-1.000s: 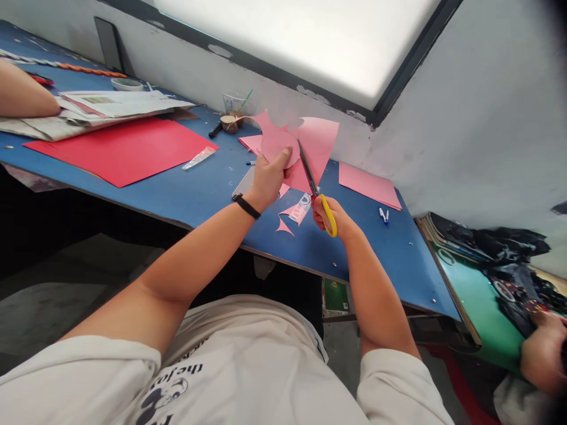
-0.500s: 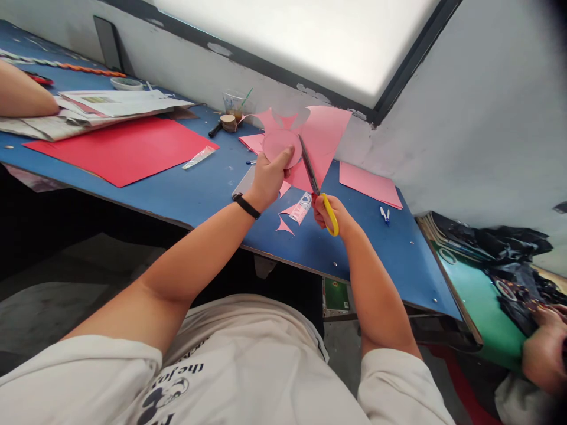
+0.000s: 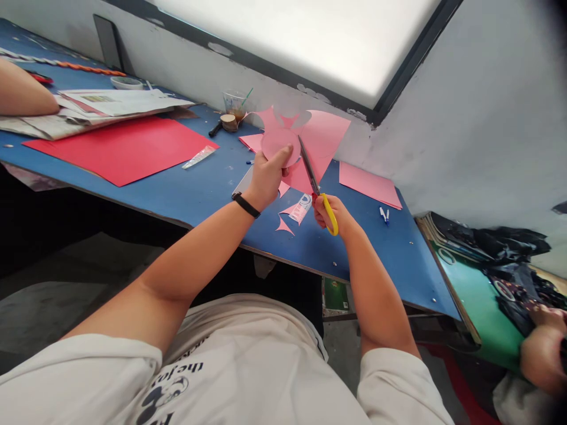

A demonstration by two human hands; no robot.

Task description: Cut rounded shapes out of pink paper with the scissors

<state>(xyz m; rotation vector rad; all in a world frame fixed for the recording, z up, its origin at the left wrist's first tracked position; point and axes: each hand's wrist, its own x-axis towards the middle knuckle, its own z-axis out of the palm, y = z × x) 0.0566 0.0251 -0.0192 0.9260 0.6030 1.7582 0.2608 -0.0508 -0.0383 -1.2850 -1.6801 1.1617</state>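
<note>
Between its thumb and fingers, my left hand [image 3: 267, 176] pinches a sheet of pink paper [image 3: 325, 139] with curved cut-outs along its upper edge. The round part [image 3: 275, 141] of the paper lies under and beyond my left thumb. Closed round the yellow-and-red handles, my right hand [image 3: 330, 211] holds a pair of scissors [image 3: 310, 165]. The blades point up and away, along the right side of the round part, and look nearly together. Below, small pink scraps [image 3: 284, 226] and a printed tube [image 3: 301, 208] lie on the blue table [image 3: 212, 200].
Red paper [image 3: 124, 150] and newspapers [image 3: 101, 112] lie to the left, beside another person's arm [image 3: 24, 88]. A plastic cup [image 3: 234, 103] stands by the wall. Pink sheets [image 3: 370, 184] and pens [image 3: 384, 215] lie to the right. Another person's hand [image 3: 547, 348] is over a green table [image 3: 482, 313].
The paper and my left hand have shifted very slightly left and down. The scissors stay almost in place beside the round part, still in my right hand.
</note>
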